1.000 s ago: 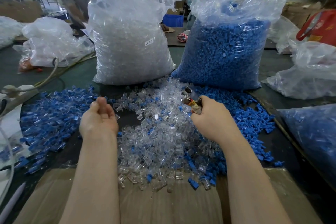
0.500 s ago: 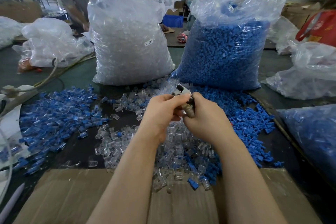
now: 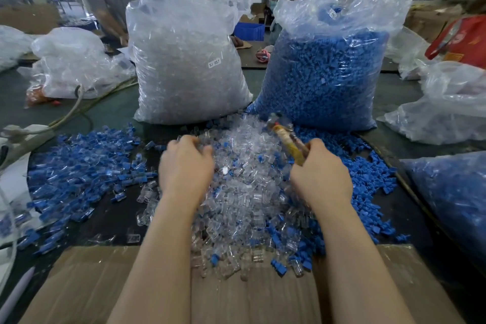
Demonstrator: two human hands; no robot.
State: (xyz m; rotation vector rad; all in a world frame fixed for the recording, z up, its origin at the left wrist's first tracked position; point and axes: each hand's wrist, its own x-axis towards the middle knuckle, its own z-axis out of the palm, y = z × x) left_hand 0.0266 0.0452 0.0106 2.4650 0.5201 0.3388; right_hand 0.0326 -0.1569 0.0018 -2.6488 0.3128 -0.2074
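Blue and see-through plastic covers a workshop assembly bench. Head view: a worker's left hand (image 3: 185,166) dips, fingers curled downward, into the heap of clear caps (image 3: 244,200) at the centre of the dark table (image 3: 110,221). The right hand (image 3: 320,173) grips a hand tool (image 3: 285,138) by its yellowish handles, the metal tip raised above the far edge of the heap. Loose blue plugs (image 3: 368,179) lie to the right of the heap, and joined pieces (image 3: 79,166), seemingly blue inside clear, spread to the left.

The step in hand appears to be the pick: fetching one clear cap for the tool. Next, the left hand would need to single out one cap and bring it squarely to the tool's tip.

The left fingertips are hidden behind the back of the hand and smeared by motion, so it cannot be told whether they hold a cap. The tool's head is blurred too, and its type is unclear. Behind stand a bag of clear parts (image 3: 184,66) and a bag of blue parts (image 3: 323,73). A cardboard sheet (image 3: 249,300) lies at the near edge, under both forearms.
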